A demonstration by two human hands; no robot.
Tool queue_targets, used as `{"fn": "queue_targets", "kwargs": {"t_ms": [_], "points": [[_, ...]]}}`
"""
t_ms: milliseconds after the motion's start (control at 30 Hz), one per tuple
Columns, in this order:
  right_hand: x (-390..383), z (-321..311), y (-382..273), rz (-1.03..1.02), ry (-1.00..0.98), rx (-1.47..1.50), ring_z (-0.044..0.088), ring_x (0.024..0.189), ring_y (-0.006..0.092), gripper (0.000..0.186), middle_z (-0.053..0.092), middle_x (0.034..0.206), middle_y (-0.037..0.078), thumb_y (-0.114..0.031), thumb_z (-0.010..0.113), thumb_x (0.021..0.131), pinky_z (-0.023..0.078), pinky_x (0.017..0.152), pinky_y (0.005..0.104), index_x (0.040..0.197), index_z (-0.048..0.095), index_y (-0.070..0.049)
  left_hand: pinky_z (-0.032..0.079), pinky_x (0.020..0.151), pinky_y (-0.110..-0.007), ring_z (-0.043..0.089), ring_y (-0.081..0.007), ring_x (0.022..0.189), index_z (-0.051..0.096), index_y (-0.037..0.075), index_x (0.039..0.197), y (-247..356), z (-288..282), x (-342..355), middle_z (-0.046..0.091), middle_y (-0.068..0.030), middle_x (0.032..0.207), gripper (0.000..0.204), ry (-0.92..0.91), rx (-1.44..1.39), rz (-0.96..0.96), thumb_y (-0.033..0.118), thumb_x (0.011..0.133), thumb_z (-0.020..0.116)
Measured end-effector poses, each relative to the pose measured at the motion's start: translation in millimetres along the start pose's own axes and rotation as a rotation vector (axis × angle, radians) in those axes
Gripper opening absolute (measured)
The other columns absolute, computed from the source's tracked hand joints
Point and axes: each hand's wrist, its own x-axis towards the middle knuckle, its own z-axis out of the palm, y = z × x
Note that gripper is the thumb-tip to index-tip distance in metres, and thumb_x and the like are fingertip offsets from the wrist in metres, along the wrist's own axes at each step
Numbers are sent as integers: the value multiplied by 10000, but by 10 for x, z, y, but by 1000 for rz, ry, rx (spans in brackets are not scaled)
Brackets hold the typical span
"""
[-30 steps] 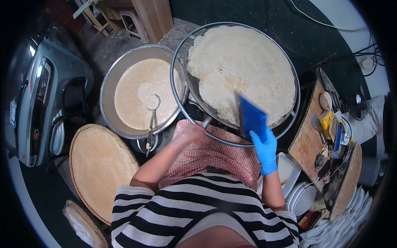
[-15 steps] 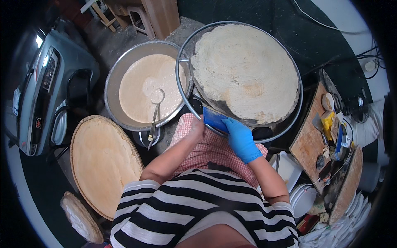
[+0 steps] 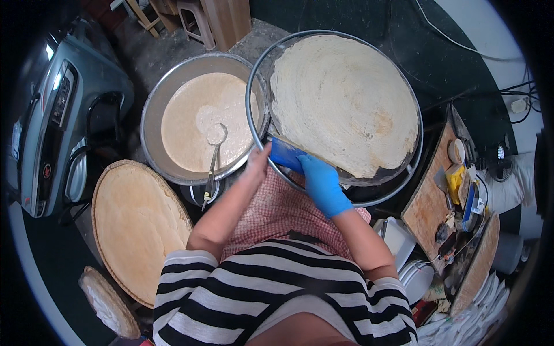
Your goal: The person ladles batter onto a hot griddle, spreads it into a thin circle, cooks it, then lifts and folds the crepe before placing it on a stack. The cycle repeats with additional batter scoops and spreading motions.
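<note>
My gloved right hand [image 3: 323, 187] grips a blue scraper [image 3: 287, 154] at the near left edge of a round griddle [image 3: 398, 173]. A wide layer of pale batter [image 3: 340, 104] covers most of the griddle, with a browned patch at its right and a dark bare notch at the near edge. My bare left hand [image 3: 258, 163] is at the scraper's left end, next to the metal ring [image 3: 249, 106] around the griddle; its fingers are blurred and partly hidden. To the left, a ladle [image 3: 213, 155] rests in a large metal basin [image 3: 151, 109] of beige batter [image 3: 184, 121].
A large round woven tray [image 3: 138, 230] stands at the lower left, near a grey-blue vehicle-like machine [image 3: 86, 86]. On the right, a wooden board [image 3: 430, 196] borders assorted tools and a yellow packet [image 3: 455, 180]. White containers [image 3: 416, 279] sit beside my right arm.
The scraper and both hands have shifted left. On the griddle, the browned patch and bare notch have moved rightward, as if the surface has turned counterclockwise.
</note>
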Motion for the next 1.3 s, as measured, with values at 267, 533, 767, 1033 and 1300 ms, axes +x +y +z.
{"fn": "queue_targets", "kwargs": {"t_ms": [267,533,767,1033,1300], "points": [[331,145,-55,-36,53,-12,586,835,340,284,593,919,164,-59,505,794,470,715,407,1076,529,-31,467,572,-345,552,-224,581,562,14,748,-258,75,-173,564,-115,618,340,-69,41,19,250,929,397],[530,203,-32,28,49,-100,591,858,330,309,603,969,158,-26,508,766,478,733,411,1073,546,-36,457,572,-329,554,-198,658,551,44,870,-1068,404,-521,582,-109,860,179,-131,-41,54,221,872,530],[800,218,-9,-30,107,-132,597,817,331,201,597,893,170,-40,514,777,484,704,409,974,551,-29,488,586,-280,561,-162,618,536,29,888,196,-24,204,589,-74,723,211,11,23,221,238,897,516],[1008,296,61,-79,196,-166,608,759,330,99,587,815,170,-39,519,779,495,668,403,872,547,-21,430,511,-312,544,-176,550,558,38,771,-945,345,-793,601,-86,667,265,-110,149,-20,282,873,541],[1260,326,122,-75,254,-156,612,741,333,78,589,797,185,-44,495,794,498,649,413,839,550,-10,444,552,-310,555,-188,624,537,24,844,41,25,83,603,-92,735,297,87,-124,168,318,890,525]]}}
